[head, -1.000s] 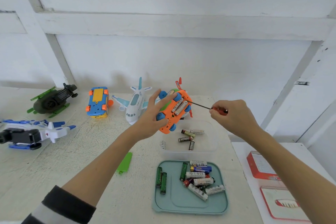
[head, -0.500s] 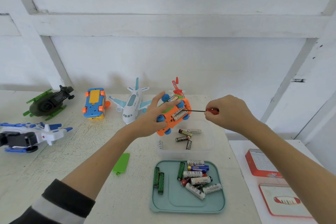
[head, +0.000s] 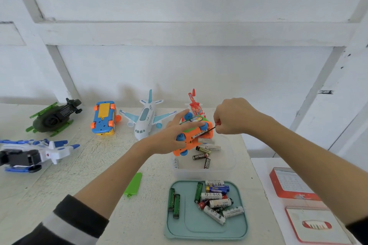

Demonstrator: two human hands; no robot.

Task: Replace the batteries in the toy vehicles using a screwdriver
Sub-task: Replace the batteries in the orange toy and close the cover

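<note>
My left hand (head: 169,137) holds an orange toy car (head: 196,135) with blue wheels, tipped underside-up over a clear plastic tub (head: 225,163). Its battery bay is uncovered and a battery (head: 206,141) is slipping out of it toward the tub. My right hand (head: 233,117) grips a screwdriver (head: 211,129) whose thin shaft reaches into the bay. Several used batteries (head: 200,156) lie in the tub. A teal tray (head: 179,225) in front holds several other batteries (head: 216,203). A green battery cover (head: 133,184) lies on the table.
Along the back of the table stand a green helicopter (head: 52,118), a blue and yellow car (head: 104,118), a white airplane (head: 146,117) and a red toy (head: 195,105). A blue and white toy (head: 33,152) lies at the left. Red boxes (head: 288,183) sit at right.
The orange car has tilted down toward the tub, and my right hand has moved closer, driving the screwdriver tip into the bay. A battery is now dropping out.
</note>
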